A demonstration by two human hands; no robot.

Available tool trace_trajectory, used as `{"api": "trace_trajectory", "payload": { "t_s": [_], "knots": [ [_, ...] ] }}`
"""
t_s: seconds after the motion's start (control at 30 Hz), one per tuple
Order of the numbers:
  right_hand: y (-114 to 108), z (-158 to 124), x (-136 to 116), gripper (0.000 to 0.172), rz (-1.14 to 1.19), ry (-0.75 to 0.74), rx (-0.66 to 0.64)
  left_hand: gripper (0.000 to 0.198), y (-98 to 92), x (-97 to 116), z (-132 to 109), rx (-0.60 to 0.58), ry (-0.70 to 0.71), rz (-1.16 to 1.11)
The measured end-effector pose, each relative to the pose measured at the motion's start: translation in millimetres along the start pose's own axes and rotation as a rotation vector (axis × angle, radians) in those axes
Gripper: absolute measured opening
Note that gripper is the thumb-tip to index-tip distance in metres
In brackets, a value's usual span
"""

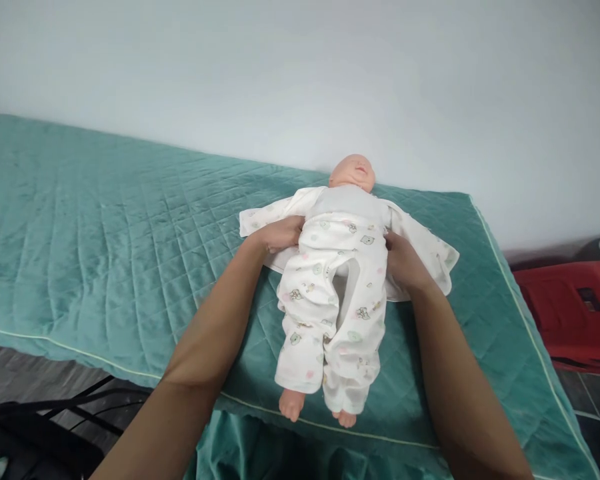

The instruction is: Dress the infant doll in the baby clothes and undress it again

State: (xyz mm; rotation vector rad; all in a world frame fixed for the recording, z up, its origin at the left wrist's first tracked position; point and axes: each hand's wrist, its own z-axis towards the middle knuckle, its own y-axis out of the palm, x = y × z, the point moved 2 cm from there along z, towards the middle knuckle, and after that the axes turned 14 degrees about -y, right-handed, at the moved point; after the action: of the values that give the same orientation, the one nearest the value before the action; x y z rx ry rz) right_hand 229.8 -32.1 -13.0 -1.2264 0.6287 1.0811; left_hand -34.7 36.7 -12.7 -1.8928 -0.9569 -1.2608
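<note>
Plain pale wall point(280, 73) is seen behind a surface point(120, 240) covered in green quilting and edged with light piping. On the right-hand part of the surface, a doll point(350, 200) is laid on its back, its head point(347, 173) placed by the far edge and its feet point(292, 404) by the near edge. Its legs and waist are covered by white trousers point(305, 313), printed with small figures and open at the crotch. White shirt point(280, 211) is spread beneath the torso, one sleeve extended toward the left and the other toward the right edge.

Both hands are placed at the waist of the trousers, one at each side. The fingers of the left hand point(284, 233) are bent in a loose fist; those of the right hand point(403, 260) are mostly hidden. Whether cloth is gripped by either cannot be told.

Beyond the right edge, a red case point(570, 307) is seen; below the left part of the near edge, dark floor point(10, 367) is exposed.
</note>
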Motion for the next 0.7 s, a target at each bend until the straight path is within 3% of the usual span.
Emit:
{"api": "trace_trajectory", "payload": {
  "t_s": [0.1,0.33,0.7],
  "knots": [
    [3,-4,-5,0.024,0.071,0.027,0.046,0.040,4.3,-7,-2,-0.129,-0.012,-0.028],
    [7,-7,-4,0.031,0.299,0.007,0.099,0.044,13.6,-12,2,-0.155,-0.081,-0.235],
    [9,-7,-7,0.023,0.301,-0.063,0.116,0.043,18.4,-14,3,-0.182,-0.081,-0.283]
  ]
}}
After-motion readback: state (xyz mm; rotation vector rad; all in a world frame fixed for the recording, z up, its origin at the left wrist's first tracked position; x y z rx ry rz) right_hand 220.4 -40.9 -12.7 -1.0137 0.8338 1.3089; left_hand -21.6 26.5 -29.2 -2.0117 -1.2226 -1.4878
